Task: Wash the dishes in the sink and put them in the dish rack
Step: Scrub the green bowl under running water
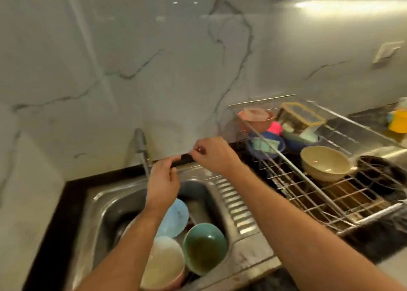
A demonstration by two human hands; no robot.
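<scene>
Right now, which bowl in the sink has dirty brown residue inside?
The green bowl at the sink's right side, brownish film inside. The pink-rimmed bowl beside it looks pale inside; the light blue plate lies behind both.

blur – whole view smeared | pink bowl (pixel 163 266) cut by bottom edge | blue plate (pixel 176 215) half behind forearm

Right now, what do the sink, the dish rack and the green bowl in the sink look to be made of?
Sink: apparently stainless steel, brushed, with bright glare and a ribbed drainboard.
Dish rack: thin metal wire, shiny, open grid.
Green bowl: smooth and matte, plastic or melamine by its look; ceramic cannot be ruled out.
</scene>
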